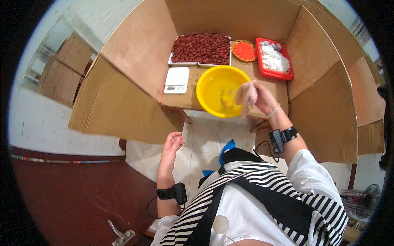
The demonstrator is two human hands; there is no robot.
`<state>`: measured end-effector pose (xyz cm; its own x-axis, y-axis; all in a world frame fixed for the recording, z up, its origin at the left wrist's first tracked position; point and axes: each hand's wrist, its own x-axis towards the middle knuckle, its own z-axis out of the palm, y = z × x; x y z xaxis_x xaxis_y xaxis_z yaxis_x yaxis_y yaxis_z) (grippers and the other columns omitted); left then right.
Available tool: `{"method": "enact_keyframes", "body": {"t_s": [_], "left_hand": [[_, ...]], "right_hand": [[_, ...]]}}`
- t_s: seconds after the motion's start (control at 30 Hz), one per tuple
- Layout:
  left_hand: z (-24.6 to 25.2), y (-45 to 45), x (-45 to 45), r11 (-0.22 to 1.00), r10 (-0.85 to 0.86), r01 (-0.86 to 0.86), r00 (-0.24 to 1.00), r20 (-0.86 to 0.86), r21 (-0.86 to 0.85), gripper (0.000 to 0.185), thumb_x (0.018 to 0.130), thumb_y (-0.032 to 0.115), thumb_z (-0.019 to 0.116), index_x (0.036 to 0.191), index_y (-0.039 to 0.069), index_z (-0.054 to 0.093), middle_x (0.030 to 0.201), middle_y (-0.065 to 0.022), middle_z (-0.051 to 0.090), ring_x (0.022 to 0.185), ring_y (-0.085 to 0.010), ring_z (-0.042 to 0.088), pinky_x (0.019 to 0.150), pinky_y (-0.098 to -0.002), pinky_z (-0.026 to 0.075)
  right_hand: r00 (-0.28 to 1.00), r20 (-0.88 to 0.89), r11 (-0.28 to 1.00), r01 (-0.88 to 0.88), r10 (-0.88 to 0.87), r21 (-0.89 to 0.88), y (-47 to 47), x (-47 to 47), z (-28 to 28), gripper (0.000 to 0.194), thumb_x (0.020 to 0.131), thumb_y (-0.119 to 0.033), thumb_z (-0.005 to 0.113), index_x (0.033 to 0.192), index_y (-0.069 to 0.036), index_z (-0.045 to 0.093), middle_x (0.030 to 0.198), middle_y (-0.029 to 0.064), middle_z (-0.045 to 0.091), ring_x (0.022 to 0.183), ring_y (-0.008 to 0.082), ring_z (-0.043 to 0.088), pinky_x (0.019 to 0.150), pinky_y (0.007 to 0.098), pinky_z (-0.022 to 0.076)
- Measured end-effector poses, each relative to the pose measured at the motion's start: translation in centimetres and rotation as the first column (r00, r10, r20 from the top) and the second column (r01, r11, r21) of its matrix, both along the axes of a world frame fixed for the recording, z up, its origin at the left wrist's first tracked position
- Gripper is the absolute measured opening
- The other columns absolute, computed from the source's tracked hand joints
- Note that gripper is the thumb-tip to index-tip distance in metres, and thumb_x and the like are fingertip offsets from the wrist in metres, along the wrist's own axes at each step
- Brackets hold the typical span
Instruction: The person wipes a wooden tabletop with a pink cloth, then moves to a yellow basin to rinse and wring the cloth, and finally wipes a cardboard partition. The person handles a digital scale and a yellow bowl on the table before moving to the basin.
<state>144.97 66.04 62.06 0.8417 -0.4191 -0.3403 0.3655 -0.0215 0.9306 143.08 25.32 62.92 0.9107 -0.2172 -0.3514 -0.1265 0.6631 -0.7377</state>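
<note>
My right hand holds a thin, limp, translucent pinkish-white piece over the right rim of a yellow plastic basin. I cannot tell whether that piece is film, a glove or wet cloth. A duck-like cartoon print shows inside the basin, which sits at the table's front edge and juts a little past it. My left hand is low in front of the table, above the tiled floor, with fingers loosely curled and nothing in it. Left of the basin lies a white digital kitchen scale, its pan bare.
Dark red dried fruit, seemingly jujubes, fills white trays at the back left. Beside them are a small wicker basket of orange-red bits and a red plastic basket of white sheets or pouches. Cardboard walls enclose the table.
</note>
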Motion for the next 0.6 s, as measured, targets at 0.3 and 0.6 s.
{"method": "enact_keyframes", "body": {"t_s": [0.3,0.6], "left_hand": [[-4.4,-12.2,9.7,0.959,-0.272,0.276,0.961,-0.054,0.072,0.029,0.095,0.025,0.052,0.119,0.008,0.051,0.109,-0.0033,0.058,0.097,-0.0113,0.054,0.088,-0.0256,0.042],[-12.0,-21.9,19.2,0.516,-0.823,0.507,0.516,0.236,0.691,0.058,0.089,0.023,0.056,0.138,0.000,0.037,0.140,-0.0233,0.038,0.130,-0.0350,0.038,0.108,-0.0372,0.029]], "right_hand": [[0.905,-0.424,0.153,-0.414,-0.043,-0.897,-3.0,10.5,-11.0,0.041,0.089,-0.028,0.055,0.123,-0.005,0.049,0.117,0.0134,0.057,0.103,0.0301,0.057,0.085,0.0430,0.0484],[0.688,-0.723,-0.434,-0.633,0.065,-0.641,2.7,12.0,-14.9,0.069,0.076,-0.032,0.068,0.136,-0.013,0.040,0.149,0.0108,0.028,0.136,0.0320,0.029,0.107,0.0543,0.0248]]}}
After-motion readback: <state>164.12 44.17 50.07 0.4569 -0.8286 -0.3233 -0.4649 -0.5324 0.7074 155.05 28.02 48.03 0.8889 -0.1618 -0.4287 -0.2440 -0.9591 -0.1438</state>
